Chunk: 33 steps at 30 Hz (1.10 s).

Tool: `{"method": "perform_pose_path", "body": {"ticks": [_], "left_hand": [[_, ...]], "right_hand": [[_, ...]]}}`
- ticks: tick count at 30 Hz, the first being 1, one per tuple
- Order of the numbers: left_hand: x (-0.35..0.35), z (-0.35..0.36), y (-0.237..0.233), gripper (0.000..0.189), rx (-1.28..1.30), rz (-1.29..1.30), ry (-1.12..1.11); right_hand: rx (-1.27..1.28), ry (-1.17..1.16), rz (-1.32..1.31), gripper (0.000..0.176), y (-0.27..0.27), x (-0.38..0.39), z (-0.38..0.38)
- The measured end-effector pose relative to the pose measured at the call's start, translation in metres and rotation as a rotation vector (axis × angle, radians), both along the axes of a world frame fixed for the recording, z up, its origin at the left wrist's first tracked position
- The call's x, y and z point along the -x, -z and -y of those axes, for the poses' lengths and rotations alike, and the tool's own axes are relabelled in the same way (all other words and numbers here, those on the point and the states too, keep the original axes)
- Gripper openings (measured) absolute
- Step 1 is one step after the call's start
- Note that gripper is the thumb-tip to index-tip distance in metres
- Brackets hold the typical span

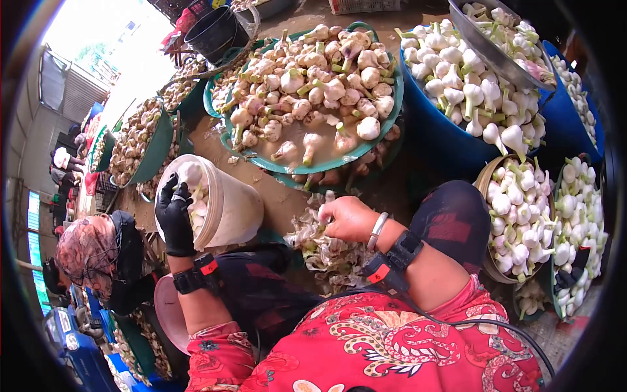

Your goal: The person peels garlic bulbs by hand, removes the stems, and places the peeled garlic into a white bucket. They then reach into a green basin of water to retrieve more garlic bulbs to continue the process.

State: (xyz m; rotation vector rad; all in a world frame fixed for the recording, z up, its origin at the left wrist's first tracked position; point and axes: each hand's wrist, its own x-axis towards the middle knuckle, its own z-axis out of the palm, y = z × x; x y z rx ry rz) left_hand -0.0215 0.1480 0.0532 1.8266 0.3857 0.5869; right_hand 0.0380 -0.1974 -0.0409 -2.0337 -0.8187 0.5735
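My left hand [175,219], in a black glove, reaches into the mouth of a whitish plastic bucket [235,209]. Its bent fingers are closed against a pale garlic bulb [190,172] near the rim. More peeled-looking bulbs show inside the bucket, partly behind the hand. Bare and wearing a bangle at the wrist, my right hand [353,219] is closed above a heap of dry garlic skins [326,251]. What its fingers hold, if anything, is hidden. In front stands a green tub [326,164] piled with soil-stained garlic bulbs [307,85].
Blue tubs [450,147] of whiter garlic stand at the right, with a metal basin [503,65] on top. A basket [486,261] of trimmed bulbs is beside my knee. Another person in a patterned head covering [85,251] sits at the left. A black bucket [215,39] stands farther back.
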Motion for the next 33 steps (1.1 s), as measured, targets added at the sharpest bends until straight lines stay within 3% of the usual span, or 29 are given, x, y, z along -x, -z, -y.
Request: {"method": "perform_pose_path", "body": {"ticks": [2,4,5,6,7,9,10,11,12,14,15,16,18,19,20,22,25,27,30,31,32,33], "left_hand": [[-0.015,0.016,0.002,0.029,-0.153,0.026,0.052],[-0.038,0.073,0.004,0.027,-0.347,-0.186,0.222],[-0.049,0.098,0.015,0.026,-0.300,-0.185,0.329],[-0.066,0.112,0.049,0.033,-0.363,-0.113,0.403],[-0.078,0.137,0.040,0.039,-0.405,-0.478,0.445],[-0.117,0.145,0.098,0.068,-0.865,-0.397,0.446],[-0.136,0.144,0.125,0.079,-1.063,-0.298,0.420],[-0.143,0.158,0.109,0.083,-0.987,-0.661,0.453],[-0.148,0.164,0.107,0.081,-1.075,-0.733,0.436],[-0.159,0.147,0.137,0.065,-1.019,-0.517,0.469],[-0.164,0.145,0.132,0.058,-1.007,-0.571,0.539],[-0.164,0.141,0.127,0.053,-0.993,-0.635,0.608],[-0.144,0.132,0.120,0.038,-0.678,-0.087,0.578],[-0.130,0.132,0.105,0.035,0.049,-0.378,0.555],[-0.119,0.128,0.096,0.032,-0.162,-0.232,0.578],[-0.086,0.136,0.057,0.034,0.404,-0.322,0.526],[-0.049,0.144,0.030,0.035,0.532,-0.286,0.488],[-0.033,0.141,0.031,0.035,0.560,-0.268,0.530],[-0.016,0.146,0.025,0.034,0.588,-0.235,0.563],[-0.012,0.149,0.022,0.033,0.594,-0.195,0.545],[-0.010,0.151,0.020,0.033,0.598,-0.158,0.526],[-0.011,0.148,0.029,0.032,0.631,-0.156,0.515]], "right_hand": [[0.057,0.093,-0.127,0.016,-0.012,-0.002,-0.005],[-0.204,0.230,-0.193,0.013,-0.009,0.000,-0.009],[-0.304,0.250,-0.221,0.010,-0.006,0.000,-0.008],[-0.328,0.243,-0.127,0.010,0.000,-0.002,-0.009],[-0.370,0.250,-0.085,0.014,0.002,-0.001,-0.007],[-0.333,0.246,0.202,0.016,0.009,-0.005,-0.006],[-0.193,0.218,0.109,0.015,-0.003,-0.008,0.000],[-0.152,0.253,0.002,0.014,-0.014,-0.010,0.005],[-0.111,0.287,-0.119,0.013,-0.021,-0.012,0.009],[-0.246,0.415,-0.120,0.014,-0.023,-0.013,0.009],[-0.466,0.501,0.086,0.014,-0.015,-0.014,0.003],[-0.506,0.549,0.303,0.017,-0.015,-0.017,0.001],[-0.002,0.287,-0.101,0.023,-0.026,-0.025,0.014],[-0.002,0.290,-0.092,0.023,-0.030,-0.024,0.014],[0.033,0.237,-0.126,0.023,-0.033,-0.021,0.013],[0.026,0.216,-0.068,0.020,-0.030,-0.013,0.008],[-0.134,0.238,0.138,0.021,-0.015,-0.010,0.006],[0.088,0.252,-0.249,0.024,-0.032,-0.015,0.009],[0.098,0.223,-0.316,0.025,-0.043,-0.013,0.015],[0.094,0.170,-0.299,0.041,-0.042,-0.014,0.015],[0.095,0.176,-0.294,0.041,-0.042,-0.011,0.017],[-0.126,0.277,-0.449,0.048,-0.045,-0.005,0.018]]}}
